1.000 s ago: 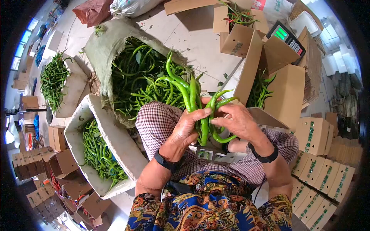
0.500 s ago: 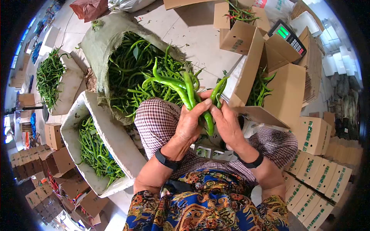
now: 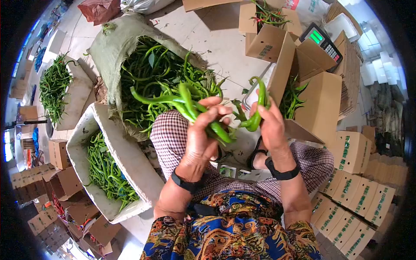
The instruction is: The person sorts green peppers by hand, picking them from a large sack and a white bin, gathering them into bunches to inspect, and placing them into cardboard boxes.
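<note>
Several long green chili peppers (image 3: 186, 102) are gripped in my left hand (image 3: 200, 136), its fingers curled round them above my left knee. My right hand (image 3: 271, 125) pinches another curved green chili pepper (image 3: 261, 97), with a bent one beside it. A gap now lies between the two hands. Beyond my left hand, a pale green woven sack (image 3: 106, 56) lies on its side, its mouth spilling a heap of green chilies (image 3: 149, 65). Right of my right hand stands an open cardboard box (image 3: 318, 104) with some green chilies inside.
A white foam box (image 3: 130, 164) holding green chilies stands at my left, with another chili heap (image 3: 55, 86) farther left. A digital scale (image 3: 321, 41) sits behind the cardboard box. Stacked cartons (image 3: 346, 208) rise at right. Another open box (image 3: 264, 41) holds chilies at the back.
My hands have moved apart: the left went left with its bunch of chilies, and the right went right and slightly up with a chili. Earlier they were together over the bunch.
</note>
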`<act>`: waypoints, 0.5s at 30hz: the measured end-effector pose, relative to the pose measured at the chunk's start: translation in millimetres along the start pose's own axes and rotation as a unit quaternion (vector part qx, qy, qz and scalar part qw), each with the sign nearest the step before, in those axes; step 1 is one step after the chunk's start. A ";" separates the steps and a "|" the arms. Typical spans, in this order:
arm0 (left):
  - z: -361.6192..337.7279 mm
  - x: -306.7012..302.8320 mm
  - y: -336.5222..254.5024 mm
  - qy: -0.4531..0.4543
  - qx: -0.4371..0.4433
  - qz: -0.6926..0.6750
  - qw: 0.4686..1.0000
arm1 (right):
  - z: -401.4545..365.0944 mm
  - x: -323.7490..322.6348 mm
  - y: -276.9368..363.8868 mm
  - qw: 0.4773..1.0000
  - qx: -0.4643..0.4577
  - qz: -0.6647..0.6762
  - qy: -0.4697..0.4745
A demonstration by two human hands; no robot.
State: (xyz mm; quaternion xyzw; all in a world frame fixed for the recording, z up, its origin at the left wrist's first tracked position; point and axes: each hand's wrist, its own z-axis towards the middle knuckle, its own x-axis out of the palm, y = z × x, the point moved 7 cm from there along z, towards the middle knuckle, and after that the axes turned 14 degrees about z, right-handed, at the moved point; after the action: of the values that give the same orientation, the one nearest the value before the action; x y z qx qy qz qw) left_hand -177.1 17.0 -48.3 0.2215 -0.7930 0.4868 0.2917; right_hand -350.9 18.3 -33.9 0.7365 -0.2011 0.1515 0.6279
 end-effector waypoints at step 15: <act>-5.2 8.0 -11.8 -0.021 0.054 0.126 0.990 | -5.1 -2.0 18.3 0.992 0.046 0.121 -0.004</act>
State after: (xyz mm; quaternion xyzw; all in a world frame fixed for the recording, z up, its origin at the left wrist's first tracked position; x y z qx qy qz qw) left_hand -174.2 16.1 -33.4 0.1453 -0.7933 0.5568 0.1992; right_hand -361.4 21.1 -18.2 0.7354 -0.2845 0.2323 0.5695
